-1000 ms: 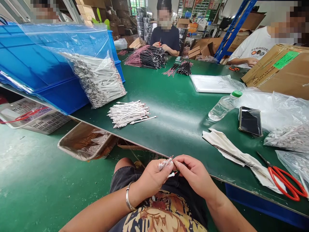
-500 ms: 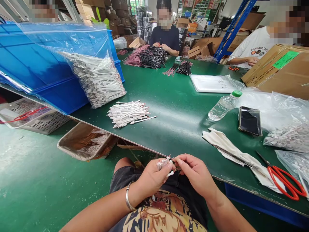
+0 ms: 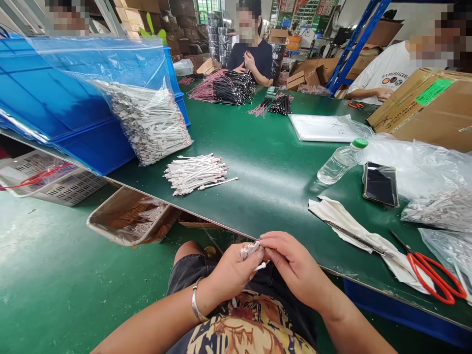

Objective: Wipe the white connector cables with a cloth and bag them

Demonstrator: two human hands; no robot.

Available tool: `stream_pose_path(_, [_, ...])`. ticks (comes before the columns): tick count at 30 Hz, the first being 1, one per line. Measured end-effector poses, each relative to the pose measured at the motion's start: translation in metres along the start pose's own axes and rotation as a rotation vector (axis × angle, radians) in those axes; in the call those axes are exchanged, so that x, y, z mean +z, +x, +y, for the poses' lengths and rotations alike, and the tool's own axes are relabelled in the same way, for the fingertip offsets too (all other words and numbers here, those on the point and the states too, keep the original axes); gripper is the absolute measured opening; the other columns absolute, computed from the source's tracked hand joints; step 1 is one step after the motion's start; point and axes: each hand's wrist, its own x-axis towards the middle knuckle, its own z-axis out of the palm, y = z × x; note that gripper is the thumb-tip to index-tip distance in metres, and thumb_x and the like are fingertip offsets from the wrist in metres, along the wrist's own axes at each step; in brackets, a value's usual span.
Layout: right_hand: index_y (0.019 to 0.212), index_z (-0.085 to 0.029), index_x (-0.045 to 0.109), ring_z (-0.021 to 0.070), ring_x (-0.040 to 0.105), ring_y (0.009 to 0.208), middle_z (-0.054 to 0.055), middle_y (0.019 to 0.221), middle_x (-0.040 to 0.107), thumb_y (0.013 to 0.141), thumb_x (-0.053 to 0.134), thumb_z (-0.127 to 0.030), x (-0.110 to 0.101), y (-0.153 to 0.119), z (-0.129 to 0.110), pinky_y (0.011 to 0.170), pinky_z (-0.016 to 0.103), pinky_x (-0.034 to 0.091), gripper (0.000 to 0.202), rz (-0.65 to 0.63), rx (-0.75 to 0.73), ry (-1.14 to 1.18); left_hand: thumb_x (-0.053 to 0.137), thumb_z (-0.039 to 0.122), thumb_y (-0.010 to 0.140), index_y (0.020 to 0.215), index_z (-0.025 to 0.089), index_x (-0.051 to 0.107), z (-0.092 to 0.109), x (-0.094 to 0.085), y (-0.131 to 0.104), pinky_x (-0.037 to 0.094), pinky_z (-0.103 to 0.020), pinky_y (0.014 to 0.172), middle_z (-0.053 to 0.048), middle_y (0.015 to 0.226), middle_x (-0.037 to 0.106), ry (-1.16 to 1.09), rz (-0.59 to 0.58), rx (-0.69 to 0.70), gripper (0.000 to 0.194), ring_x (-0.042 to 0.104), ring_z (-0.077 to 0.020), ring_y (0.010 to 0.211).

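Note:
My left hand (image 3: 234, 270) is closed around a small bunch of short white cables (image 3: 250, 250) over my lap, at the table's near edge. One white plug end pokes out below the thumb. My right hand (image 3: 293, 263) meets it from the other side, its thumb and fingers pinched on the cable ends; the fingertips partly hide what they grip. Farther up on the green table (image 3: 265, 191) lies a loose pile of similar white cables (image 3: 197, 173), with a single cable at its right side.
A clear bag of white cables (image 3: 151, 123) leans on blue crates (image 3: 73, 98). To the right are a water bottle (image 3: 341, 162), a phone (image 3: 380, 184), a white cloth (image 3: 344, 221) with tweezers-like metal on it, and red-handled scissors (image 3: 429, 270). A co-worker (image 3: 254, 59) sits opposite.
My right hand's fingers have curled over the cable ends, hiding the reddish wire tips seen before. The co-worker opposite has raised one hand.

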Motion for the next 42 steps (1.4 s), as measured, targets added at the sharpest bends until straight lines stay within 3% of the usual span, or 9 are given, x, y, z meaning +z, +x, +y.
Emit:
stream_pose_path(6, [0.115, -0.028, 0.054, 0.0153, 0.048, 0.114, 0.003, 0.120, 0.055, 0.092, 0.038, -0.023, -0.014, -0.007, 0.005, 0.099, 0.033, 0.039, 0.028, 0.101, 0.028, -0.138, 0.047, 0.045, 0.085, 0.078, 0.013, 0.060, -0.003, -0.003, 0.001, 0.023, -0.020, 0.044, 0.006, 0.048, 0.037, 0.031, 0.009, -0.043, 0.035, 0.030, -0.0062, 0.044])
stream_pose_path(11, [0.102, -0.024, 0.061, 0.0217, 0.058, 0.100, 0.005, 0.105, 0.064, 0.086, 0.049, -0.035, -0.067, -0.035, 0.035, 0.091, 0.038, 0.044, 0.024, 0.383, 0.198, -0.467, 0.050, 0.049, 0.082, 0.079, 0.012, 0.062, 0.000, -0.005, 0.000, 0.022, -0.019, 0.043, 0.006, 0.048, 0.036, -0.003, 0.007, -0.088, 0.039, 0.031, -0.0057, 0.043])
stream_pose_path(14, [0.098, -0.022, 0.064, 0.0268, 0.062, 0.091, 0.007, 0.098, 0.067, 0.082, 0.049, -0.042, -0.107, -0.068, 0.052, 0.082, 0.042, 0.048, 0.030, 0.560, 0.428, -0.655, 0.050, 0.050, 0.081, 0.080, 0.012, 0.062, 0.002, -0.006, 0.000, 0.023, -0.019, 0.042, 0.006, 0.048, 0.036, -0.005, 0.002, -0.092, 0.040, 0.032, -0.0058, 0.043])
stream_pose_path(17, [0.098, -0.024, 0.066, 0.0312, 0.063, 0.085, 0.008, 0.095, 0.069, 0.080, 0.050, -0.049, -0.124, -0.093, 0.053, 0.072, 0.046, 0.050, 0.034, 0.650, 0.702, -0.694, 0.052, 0.052, 0.080, 0.082, 0.012, 0.062, 0.004, -0.005, 0.002, 0.022, -0.019, 0.042, 0.006, 0.049, 0.036, -0.008, -0.026, -0.097, 0.041, 0.032, -0.0057, 0.043])
stream_pose_path(20, [0.096, -0.025, 0.067, 0.0290, 0.062, 0.094, 0.007, 0.099, 0.069, 0.079, 0.054, -0.049, -0.104, -0.089, 0.037, 0.081, 0.043, 0.049, 0.032, 0.527, 0.604, -0.440, 0.052, 0.052, 0.080, 0.083, 0.012, 0.063, 0.004, -0.001, 0.004, 0.022, -0.019, 0.042, 0.007, 0.047, 0.034, 0.004, -0.085, -0.104, 0.042, 0.031, -0.0056, 0.042])
stream_pose_path(24, [0.101, -0.025, 0.064, 0.0206, 0.060, 0.096, 0.005, 0.103, 0.066, 0.087, 0.048, -0.036, -0.053, -0.044, 0.003, 0.086, 0.034, 0.047, 0.024, 0.120, 0.297, -0.125, 0.051, 0.051, 0.081, 0.084, 0.012, 0.064, 0.004, 0.002, 0.005, 0.023, -0.020, 0.043, 0.006, 0.048, 0.037, 0.037, -0.165, -0.087, 0.042, 0.032, -0.0054, 0.043])
stream_pose_path(29, [0.095, -0.025, 0.063, 0.0154, 0.059, 0.087, 0.002, 0.092, 0.066, 0.090, 0.044, -0.029, -0.025, -0.002, -0.021, 0.080, 0.029, 0.046, 0.021, -0.087, 0.174, 0.013, 0.048, 0.052, 0.083, 0.082, 0.011, 0.061, 0.004, -0.002, 0.000, 0.022, -0.020, 0.042, 0.005, 0.049, 0.037, 0.004, -0.202, -0.043, 0.043, 0.030, -0.0055, 0.043])
stream_pose_path(34, [0.082, -0.022, 0.062, 0.0136, 0.057, 0.076, 0.000, 0.081, 0.064, 0.091, 0.042, -0.028, -0.019, 0.006, -0.020, 0.071, 0.026, 0.045, 0.022, -0.147, 0.201, 0.049, 0.046, 0.053, 0.084, 0.075, 0.013, 0.057, 0.002, -0.006, -0.002, 0.022, -0.021, 0.042, 0.006, 0.049, 0.036, -0.009, -0.187, -0.022, 0.043, 0.028, -0.0054, 0.043])
stream_pose_path(42, [0.079, -0.020, 0.060, 0.0133, 0.056, 0.072, 0.000, 0.077, 0.063, 0.091, 0.042, -0.027, -0.012, 0.005, -0.016, 0.070, 0.026, 0.043, 0.023, -0.079, 0.245, 0.092, 0.047, 0.054, 0.083, 0.065, 0.015, 0.049, -0.001, -0.006, 0.003, 0.022, -0.021, 0.042, 0.007, 0.045, 0.034, -0.058, -0.188, -0.060, 0.043, 0.027, -0.0053, 0.041])
